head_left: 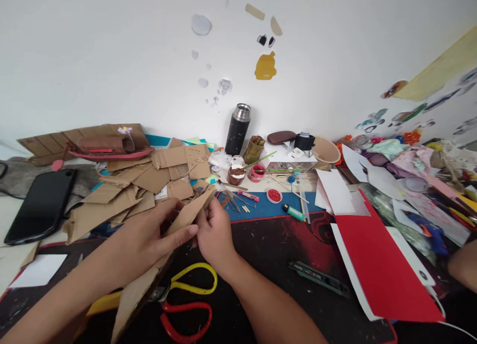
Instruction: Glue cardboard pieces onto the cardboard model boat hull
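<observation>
A long strip of cardboard (192,208) slants up from the table's near edge, standing on its side. My left hand (151,235) grips it around the middle, with the thumb lying across its near face. Near its upper end, my right hand (215,227) has curled fingers pinching the strip's edge; some fingertips are hidden behind it. Just below my hands lie scissors with one yellow and one red handle (190,307), partly covered by the cardboard. To the left is a heap of cut cardboard pieces (149,177).
A utility knife (318,278) lies right of my hands, near red card (387,264). Behind stand a black flask (237,129), paint jars (236,174) and a glue bottle (293,212). At left are a phone (40,205) and a model boat (108,150).
</observation>
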### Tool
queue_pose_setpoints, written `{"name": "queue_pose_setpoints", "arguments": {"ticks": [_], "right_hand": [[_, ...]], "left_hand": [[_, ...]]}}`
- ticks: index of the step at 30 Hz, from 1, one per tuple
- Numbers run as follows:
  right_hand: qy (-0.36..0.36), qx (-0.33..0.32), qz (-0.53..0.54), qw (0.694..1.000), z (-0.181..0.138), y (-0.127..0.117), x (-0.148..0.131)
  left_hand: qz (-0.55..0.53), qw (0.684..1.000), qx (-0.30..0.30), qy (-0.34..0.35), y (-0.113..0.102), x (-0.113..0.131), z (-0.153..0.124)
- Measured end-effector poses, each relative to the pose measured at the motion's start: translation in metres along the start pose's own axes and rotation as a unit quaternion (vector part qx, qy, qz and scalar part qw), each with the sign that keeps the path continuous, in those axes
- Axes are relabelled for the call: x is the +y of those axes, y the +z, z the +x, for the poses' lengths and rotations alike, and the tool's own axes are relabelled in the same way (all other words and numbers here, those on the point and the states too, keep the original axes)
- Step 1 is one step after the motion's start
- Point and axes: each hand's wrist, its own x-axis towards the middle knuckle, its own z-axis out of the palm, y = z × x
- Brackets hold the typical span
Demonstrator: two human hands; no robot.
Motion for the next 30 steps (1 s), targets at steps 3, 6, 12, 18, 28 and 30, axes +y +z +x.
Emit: {"name": "queue_pose_setpoints", "arguments": {"ticks": [3,6,12,18,28,30], "right_hand": [[-0.014,0.011,-0.018,1.0,-0.0016,0.001,0.0028],[-0.011,0.012,-0.013,1.0,0.0001,0.0018,0.0061],[-0.018,-0.003,0.028,0.999,0.0058,0.0006,0.0047],[-0.031,-0.011,0.026,0.999,0.0045,-0.0014,-0.001],[-0.033,0.005,0.03,0.999,0.0048,0.0,0.0016],[-0.039,0.001,0.033,0.999,0.0055,-0.0011,-0.0013]], "left_hand": [[-0.001,1.0,0.015,0.005,0.0034,-0.0023,0.0012],[-0.013,1.0,0.013,-0.005,0.0051,-0.0044,0.0024],[-0.053,0.999,0.0,-0.012,0.0,-0.0042,0.0056],[-0.037,0.999,0.007,0.001,-0.0028,0.0007,0.0058],[-0.016,1.0,0.006,-0.016,0.0012,-0.0024,0.0061],[-0.02,1.0,0.004,-0.015,0.0001,-0.0016,0.005]]}}
